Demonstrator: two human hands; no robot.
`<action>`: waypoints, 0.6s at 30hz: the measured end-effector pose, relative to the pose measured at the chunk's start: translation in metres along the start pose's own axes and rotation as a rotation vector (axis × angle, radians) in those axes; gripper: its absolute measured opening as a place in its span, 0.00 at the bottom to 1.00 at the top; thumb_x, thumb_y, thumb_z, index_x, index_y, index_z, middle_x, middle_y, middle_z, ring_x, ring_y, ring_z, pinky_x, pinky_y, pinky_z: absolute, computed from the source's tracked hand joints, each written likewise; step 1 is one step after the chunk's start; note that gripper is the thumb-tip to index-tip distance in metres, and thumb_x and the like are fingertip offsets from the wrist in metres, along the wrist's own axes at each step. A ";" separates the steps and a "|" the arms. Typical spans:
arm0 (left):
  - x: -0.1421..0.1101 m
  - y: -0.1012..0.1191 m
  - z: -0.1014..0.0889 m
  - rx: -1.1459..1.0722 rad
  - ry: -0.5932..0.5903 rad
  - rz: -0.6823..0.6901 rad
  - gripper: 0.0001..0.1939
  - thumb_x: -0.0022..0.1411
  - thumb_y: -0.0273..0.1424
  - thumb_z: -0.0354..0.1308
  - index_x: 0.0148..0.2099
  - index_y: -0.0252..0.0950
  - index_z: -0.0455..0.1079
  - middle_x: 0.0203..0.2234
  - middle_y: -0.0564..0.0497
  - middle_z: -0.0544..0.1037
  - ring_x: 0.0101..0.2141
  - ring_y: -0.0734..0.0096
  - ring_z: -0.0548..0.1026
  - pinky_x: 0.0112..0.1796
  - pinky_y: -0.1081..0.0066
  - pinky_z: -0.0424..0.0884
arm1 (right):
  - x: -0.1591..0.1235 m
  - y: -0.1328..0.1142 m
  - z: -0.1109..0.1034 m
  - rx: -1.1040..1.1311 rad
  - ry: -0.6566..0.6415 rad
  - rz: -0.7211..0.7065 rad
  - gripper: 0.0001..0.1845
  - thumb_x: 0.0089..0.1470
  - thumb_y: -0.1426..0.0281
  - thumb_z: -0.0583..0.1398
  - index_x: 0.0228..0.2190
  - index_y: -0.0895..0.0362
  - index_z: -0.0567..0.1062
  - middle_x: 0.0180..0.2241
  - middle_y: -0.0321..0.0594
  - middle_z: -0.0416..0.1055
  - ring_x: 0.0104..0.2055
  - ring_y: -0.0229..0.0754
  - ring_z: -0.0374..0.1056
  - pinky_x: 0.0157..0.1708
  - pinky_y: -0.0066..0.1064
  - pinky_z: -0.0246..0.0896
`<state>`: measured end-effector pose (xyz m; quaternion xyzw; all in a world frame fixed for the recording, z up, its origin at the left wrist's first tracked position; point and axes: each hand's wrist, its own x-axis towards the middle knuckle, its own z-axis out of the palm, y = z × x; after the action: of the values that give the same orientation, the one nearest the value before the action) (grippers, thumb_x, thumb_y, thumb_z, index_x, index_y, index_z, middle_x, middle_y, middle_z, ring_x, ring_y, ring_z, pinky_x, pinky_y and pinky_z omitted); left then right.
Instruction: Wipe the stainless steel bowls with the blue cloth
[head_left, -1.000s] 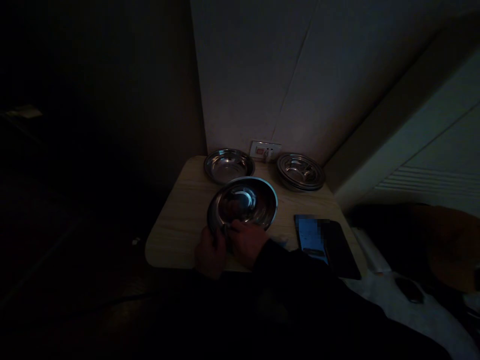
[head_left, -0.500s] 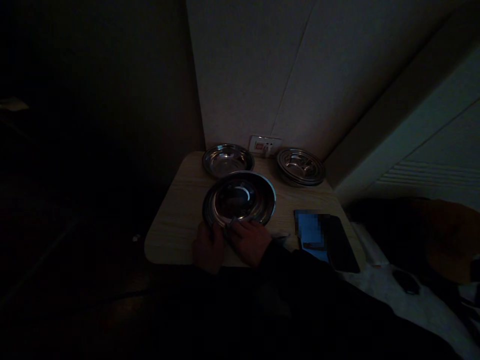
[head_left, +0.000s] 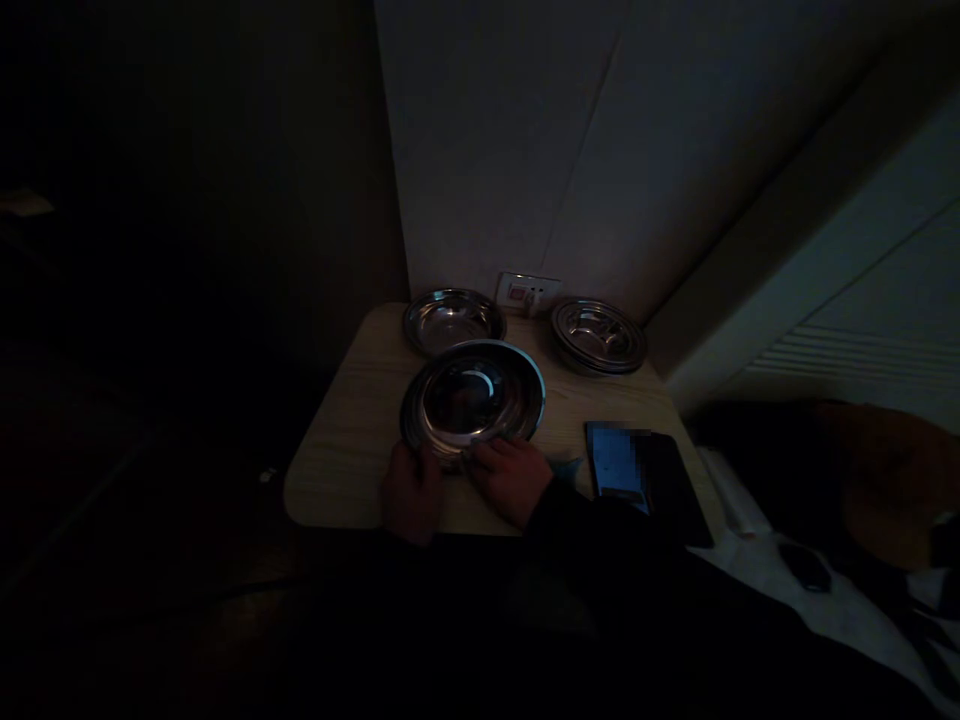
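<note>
A shiny metal basin is at the middle of the small table, its near rim at my hands. My left hand is closed on that rim at the left, thumb on top. Just right of it, my right hand presses bent fingers against the basin's near side. A cloth appears to be bunched under those fingers, mostly hidden; a bluish cloth corner shows beside the right wrist. In the dim light I cannot tell the fingertips apart clearly.
Behind the basin stand another metal basin and, at the right, stacked metal bowls. A lit phone lies on a dark flat object. A wall socket sits above the wooden table.
My right hand has shifted slightly along the basin's near side, and less cloth shows at its fingers. The basin has turned or tilted a little; my left hand stays at the rim.
</note>
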<state>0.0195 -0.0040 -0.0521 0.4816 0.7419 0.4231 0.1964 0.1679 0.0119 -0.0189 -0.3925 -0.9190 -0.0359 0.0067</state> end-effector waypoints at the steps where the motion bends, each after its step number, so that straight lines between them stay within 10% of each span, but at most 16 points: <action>1: 0.000 0.000 0.000 -0.006 -0.001 0.017 0.10 0.57 0.35 0.48 0.37 0.35 0.65 0.23 0.50 0.75 0.24 0.72 0.72 0.24 0.76 0.63 | -0.006 0.009 -0.002 -0.013 -0.034 0.000 0.10 0.58 0.72 0.51 0.38 0.55 0.72 0.39 0.40 0.68 0.40 0.41 0.61 0.34 0.33 0.51; 11: 0.004 0.002 0.000 -0.024 -0.032 0.003 0.10 0.57 0.35 0.47 0.34 0.35 0.65 0.24 0.50 0.75 0.26 0.71 0.73 0.25 0.75 0.64 | 0.001 -0.004 0.005 -0.010 0.022 -0.038 0.10 0.58 0.71 0.51 0.34 0.55 0.72 0.37 0.39 0.69 0.38 0.40 0.61 0.33 0.33 0.50; 18: 0.003 0.004 0.001 -0.049 -0.052 0.037 0.11 0.58 0.36 0.47 0.36 0.35 0.65 0.26 0.49 0.75 0.27 0.70 0.73 0.26 0.74 0.65 | -0.027 0.042 -0.009 -0.113 -0.067 -0.032 0.11 0.58 0.72 0.52 0.40 0.55 0.72 0.41 0.42 0.68 0.39 0.42 0.60 0.32 0.33 0.50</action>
<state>0.0210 -0.0003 -0.0494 0.5011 0.7170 0.4320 0.2194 0.2169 0.0207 -0.0088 -0.3786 -0.9213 -0.0748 -0.0470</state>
